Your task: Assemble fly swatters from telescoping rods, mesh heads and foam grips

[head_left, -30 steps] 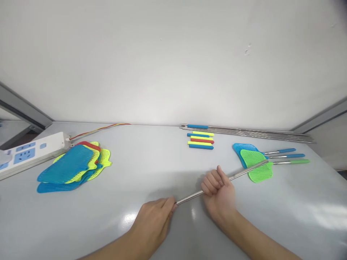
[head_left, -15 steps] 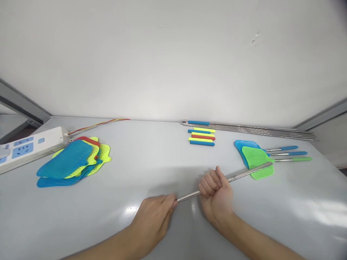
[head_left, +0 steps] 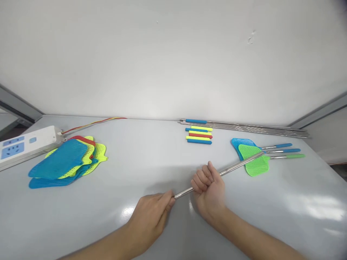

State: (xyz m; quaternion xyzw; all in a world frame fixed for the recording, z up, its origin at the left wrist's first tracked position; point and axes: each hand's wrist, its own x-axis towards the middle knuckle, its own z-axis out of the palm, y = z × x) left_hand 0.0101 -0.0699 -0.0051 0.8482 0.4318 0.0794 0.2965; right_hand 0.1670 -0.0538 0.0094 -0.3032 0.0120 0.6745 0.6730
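Observation:
A thin steel telescopic rod point(head_left: 238, 164) slants from lower left to upper right above the grey table point(head_left: 141, 166). My right hand point(head_left: 210, 187) is closed in a fist around its middle. My left hand point(head_left: 153, 218) pinches the rod's near end between closed fingers. The rod's far tip hangs over a green fly-swatter head point(head_left: 255, 162).
Finished swatters with blue and green grips point(head_left: 282, 151) lie at right. Several coloured foam grips point(head_left: 199, 135) and a bundle of steel rods point(head_left: 257, 128) sit by the back wall. A pile of loose swatter heads point(head_left: 65, 162) and a white power strip point(head_left: 24, 144) are at left.
Both hands and the rod stay locked together; the gap between my hands has shrunk slightly. The view has drifted a little, shifting everything left.

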